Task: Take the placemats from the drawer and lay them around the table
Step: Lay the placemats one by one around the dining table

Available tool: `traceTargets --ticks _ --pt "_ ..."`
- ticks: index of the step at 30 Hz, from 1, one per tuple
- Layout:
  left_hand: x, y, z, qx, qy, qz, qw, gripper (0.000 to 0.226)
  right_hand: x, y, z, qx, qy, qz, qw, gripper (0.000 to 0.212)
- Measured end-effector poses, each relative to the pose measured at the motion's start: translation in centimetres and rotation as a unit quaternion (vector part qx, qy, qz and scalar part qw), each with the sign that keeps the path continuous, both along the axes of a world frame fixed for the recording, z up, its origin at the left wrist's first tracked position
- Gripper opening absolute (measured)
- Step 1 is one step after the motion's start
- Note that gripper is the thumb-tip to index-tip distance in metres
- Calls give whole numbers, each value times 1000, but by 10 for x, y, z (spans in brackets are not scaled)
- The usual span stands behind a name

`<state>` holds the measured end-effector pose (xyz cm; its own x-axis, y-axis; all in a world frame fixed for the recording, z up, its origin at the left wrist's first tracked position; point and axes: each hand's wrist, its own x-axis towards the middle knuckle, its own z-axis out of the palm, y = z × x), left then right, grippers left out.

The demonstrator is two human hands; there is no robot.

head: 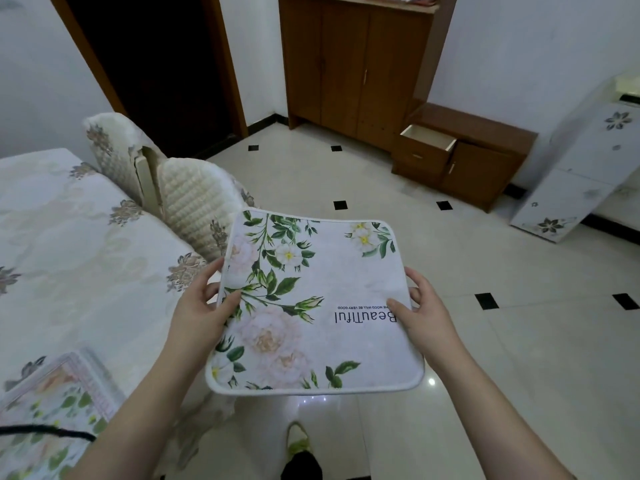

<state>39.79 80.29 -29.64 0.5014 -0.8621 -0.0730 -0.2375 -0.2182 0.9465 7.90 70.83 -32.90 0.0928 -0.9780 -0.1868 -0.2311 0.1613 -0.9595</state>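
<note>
So both hands are on one floral placemat (313, 303), held out flat in the air over the tiled floor (485, 341), just right of the tabletop (69, 237). The left hand (199, 306) grips its left edge, thumb on top and fingers (216, 270) curled under. The right hand (424, 310) pinches the right edge the same way, thumb lying by the upside-down "Beautiful" print. A second placemat (55, 407) already lies on the near corner of the tabletop, which has a flowery cloth over it. Two padded chair backs (194, 206) sit tucked against the far side. Across the room the drawer (429, 142) in the low wooden cabinet (485, 161) hangs open
</note>
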Motion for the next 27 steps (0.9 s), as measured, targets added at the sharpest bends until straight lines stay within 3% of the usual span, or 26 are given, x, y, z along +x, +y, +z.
traceTargets --ticks 8,18,27 --pt "44 -81 -15 -7 -12 11 1000 59 45 -76 12 -35 21 9 999 60" --pt "86 -166 -17 -40 141 5 989 59 87 -167 24 -41 15 6 999 61" --pt "110 -231 -25 -40 153 47 986 60 120 -261 4 -24 11 43 999 63"
